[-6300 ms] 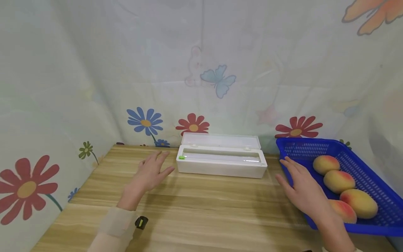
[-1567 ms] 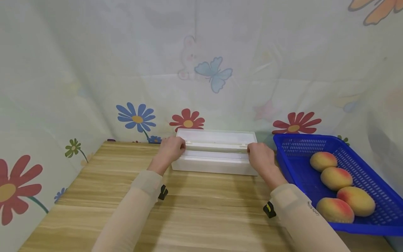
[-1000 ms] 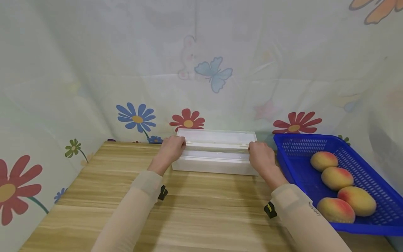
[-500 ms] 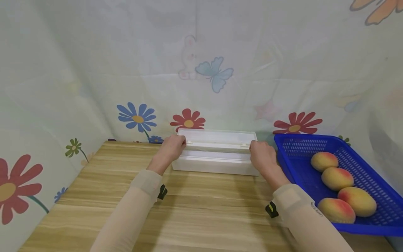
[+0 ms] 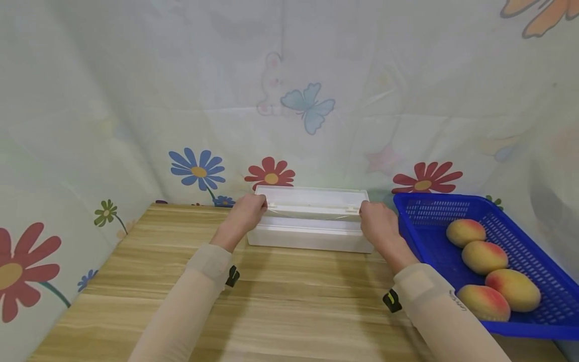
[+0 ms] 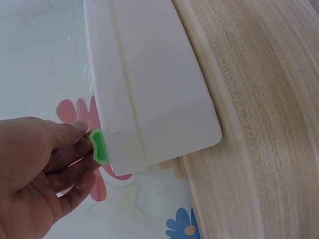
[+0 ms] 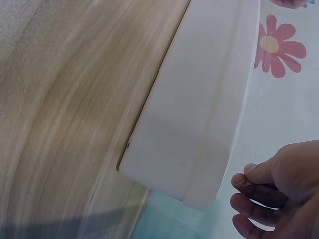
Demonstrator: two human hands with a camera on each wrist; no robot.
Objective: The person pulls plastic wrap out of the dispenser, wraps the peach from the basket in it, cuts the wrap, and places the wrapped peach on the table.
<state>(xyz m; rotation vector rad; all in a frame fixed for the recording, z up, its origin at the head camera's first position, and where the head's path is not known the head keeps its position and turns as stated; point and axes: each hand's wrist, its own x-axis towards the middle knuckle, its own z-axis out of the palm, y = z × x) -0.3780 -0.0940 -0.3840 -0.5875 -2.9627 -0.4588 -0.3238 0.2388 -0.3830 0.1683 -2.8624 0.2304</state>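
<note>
A long white cling film dispenser stands at the back of the table with its clear lid raised. My left hand is at its left end, thumb and fingertips pinching the edge of the clear cling film. At the right end my right hand pinches the film's other corner. Between the two hands the film's edge sags slightly above the opening. In the left wrist view a green slide cutter sits on the dispenser's edge, beside the left fingertips. The right wrist view shows the right thumb against the index finger.
To the right, a blue plastic basket holds several yellow-red mangoes. The wood-grain table extends in front of the dispenser. A flower-print curtain hangs close behind and on both sides.
Earlier both hands were spread apart beside the dispenser; they have come to its ends and pinched the film. Lately the right hand has shifted slightly right and up, and the film's edge shows more clearly.
</note>
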